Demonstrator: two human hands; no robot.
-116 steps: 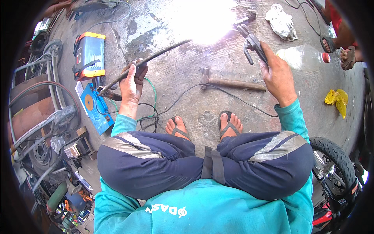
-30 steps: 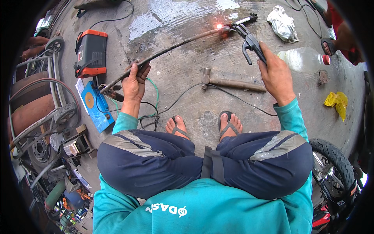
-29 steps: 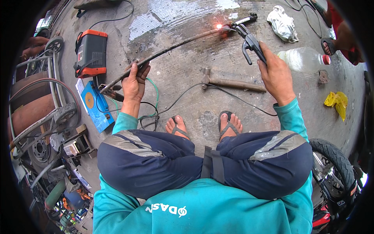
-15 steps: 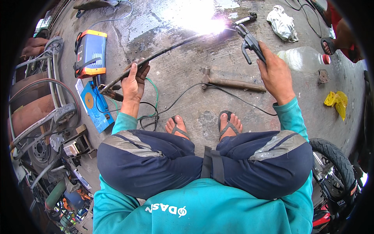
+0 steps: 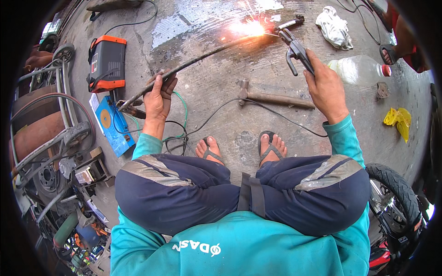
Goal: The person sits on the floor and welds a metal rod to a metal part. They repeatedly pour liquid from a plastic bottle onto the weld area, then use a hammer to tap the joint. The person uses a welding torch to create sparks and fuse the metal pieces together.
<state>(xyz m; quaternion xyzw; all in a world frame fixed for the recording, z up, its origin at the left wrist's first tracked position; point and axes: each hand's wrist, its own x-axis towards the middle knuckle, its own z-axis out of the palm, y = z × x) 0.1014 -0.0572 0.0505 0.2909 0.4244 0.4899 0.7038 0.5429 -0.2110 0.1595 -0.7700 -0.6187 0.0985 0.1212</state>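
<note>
My left hand (image 5: 159, 100) is closed around the near end of a long dark metal rod (image 5: 202, 56), which slants up to the right. In my right hand (image 5: 328, 92) is a black welding electrode holder (image 5: 298, 51), its jaws pointing at the rod's far end. A thin electrode (image 5: 271, 34) reaches from the jaws to a bright orange arc (image 5: 248, 28) with sparks; the glare hides the contact spot. Just beyond the arc lies a short piece with a pale tube and dark end (image 5: 291, 23). A wooden-handled hammer (image 5: 276, 98) rests on the concrete between my hands.
At left stand a welding machine (image 5: 107, 64), a blue box (image 5: 113, 126) and a wheeled metal frame (image 5: 64, 92). Cables (image 5: 216, 112) cross before my feet. A white cloth (image 5: 334, 28), plastic bottle (image 5: 359, 69) and yellow bag (image 5: 398, 122) lie right. Another person's foot (image 5: 388, 54) is beyond.
The glare has shrunk from a wide white-violet flash to a smaller orange burst with sparks. Both hands, the rod and the electrode holder stay nearly in place.
</note>
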